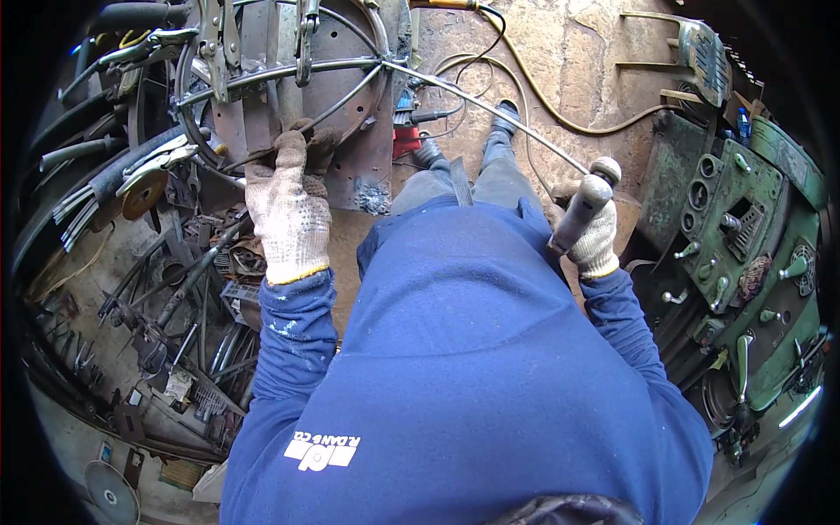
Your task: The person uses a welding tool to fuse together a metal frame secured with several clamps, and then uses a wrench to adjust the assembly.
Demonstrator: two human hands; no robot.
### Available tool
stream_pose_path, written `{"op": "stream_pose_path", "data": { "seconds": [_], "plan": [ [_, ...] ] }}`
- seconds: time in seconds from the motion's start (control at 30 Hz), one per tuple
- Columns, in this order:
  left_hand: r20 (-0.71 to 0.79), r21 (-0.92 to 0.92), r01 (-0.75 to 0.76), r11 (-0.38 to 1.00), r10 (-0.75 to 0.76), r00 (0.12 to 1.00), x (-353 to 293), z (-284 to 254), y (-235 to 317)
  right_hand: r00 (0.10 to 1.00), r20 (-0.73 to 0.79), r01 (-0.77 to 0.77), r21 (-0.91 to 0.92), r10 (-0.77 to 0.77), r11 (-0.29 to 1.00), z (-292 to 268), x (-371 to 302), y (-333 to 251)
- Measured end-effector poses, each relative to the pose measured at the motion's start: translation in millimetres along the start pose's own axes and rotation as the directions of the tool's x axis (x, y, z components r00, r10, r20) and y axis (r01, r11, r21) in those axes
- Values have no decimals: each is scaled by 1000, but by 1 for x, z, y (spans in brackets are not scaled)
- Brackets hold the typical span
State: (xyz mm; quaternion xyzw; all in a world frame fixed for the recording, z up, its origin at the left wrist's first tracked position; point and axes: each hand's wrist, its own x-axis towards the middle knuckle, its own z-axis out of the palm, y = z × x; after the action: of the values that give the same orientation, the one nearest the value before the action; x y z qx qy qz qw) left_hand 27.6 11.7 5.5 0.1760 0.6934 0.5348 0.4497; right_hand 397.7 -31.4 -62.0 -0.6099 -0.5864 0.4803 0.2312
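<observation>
A round frame of metal rods (pixel 319 66) lies on a steel plate (pixel 372 149) at the upper left, with locking pliers (pixel 304 39) clamped on it. My left hand (pixel 289 210), in a whitish knit glove with dirty brown fingertips, is closed around a thin rod of this frame. At the right, my right hand (pixel 599 236), gloved too, grips a grey metal tool with rounded ends (pixel 584 208), much like a hammer. A long thin rod (pixel 490 107) runs from the frame to this hand; whether it joins the tool cannot be made out.
A green machine with levers (pixel 744 236) stands at the right. Scrap bars and rods (pixel 192 289) crowd the left side, below a grinder disc (pixel 144 194). A hose (pixel 560 114) and thin cables cross the floor by my feet. A red and blue tool (pixel 405 140) lies beside the plate.
</observation>
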Motion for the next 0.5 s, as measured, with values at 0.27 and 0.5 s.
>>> {"op": "stream_pose_path", "data": {
  "seconds": [0.27, 0.5],
  "plan": [
    [56, -66, 3, 998, 0, 998, 2, -5, -3, 1000, -7, -1, 59, 1, 998, 1, -2, -1],
    [-17, 78, -9, 997, 10, 1000, -1, -1, 1, 864, 225, -486, 608, 450, 628, -3, -6, 1]
  ]
}}
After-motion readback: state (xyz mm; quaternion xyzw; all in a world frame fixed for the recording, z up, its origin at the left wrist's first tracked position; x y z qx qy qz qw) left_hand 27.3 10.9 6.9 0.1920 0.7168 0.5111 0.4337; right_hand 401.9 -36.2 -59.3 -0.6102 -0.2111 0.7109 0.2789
